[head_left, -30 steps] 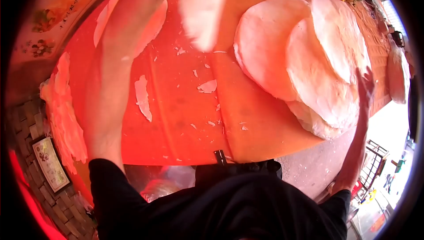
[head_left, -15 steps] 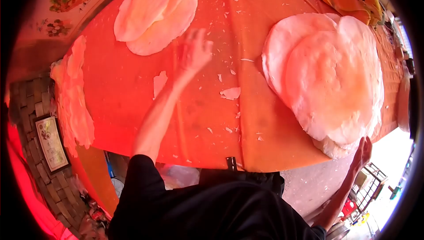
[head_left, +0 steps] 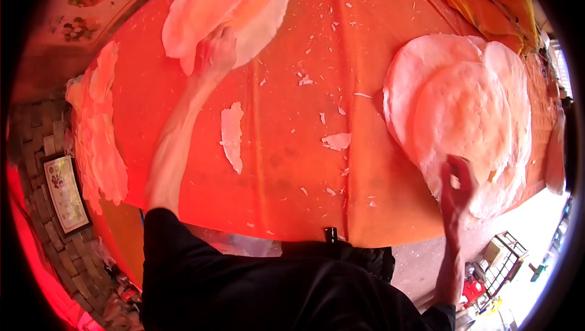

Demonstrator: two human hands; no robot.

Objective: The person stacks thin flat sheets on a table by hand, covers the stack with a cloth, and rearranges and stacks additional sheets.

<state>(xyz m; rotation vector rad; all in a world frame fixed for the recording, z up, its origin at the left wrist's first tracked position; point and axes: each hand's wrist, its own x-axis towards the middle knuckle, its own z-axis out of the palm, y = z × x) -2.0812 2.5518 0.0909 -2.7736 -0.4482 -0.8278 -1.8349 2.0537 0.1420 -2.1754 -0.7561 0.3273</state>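
Thin, pale round sheets that look like flatbread [head_left: 265, 17] lie overlapping at the far left-centre of the table. My left hand [head_left: 217, 49] is on their near edge, its fingers curled over the edge of a sheet. At the right stands a thick stack of larger flatbreads [head_left: 463, 105], its top sheet wrinkled and blistered. Over the stack's near side is my right hand [head_left: 458, 183], with thumb and fingers curled into a pinch. Whether a sheet edge is between those fingertips is hidden.
The orange-covered table [head_left: 292, 172] carries many flakes, a long torn scrap [head_left: 231, 137] and a smaller scrap [head_left: 337, 141]. More pale sheets [head_left: 100, 136] drape over the left edge. A yellow-orange cloth [head_left: 487, 5] lies at the far right, and a wire rack [head_left: 506, 261] stands below.
My left hand has moved left from the bare table onto the far sheets. My right hand has come up from beside the table onto the stack's near side and curled.
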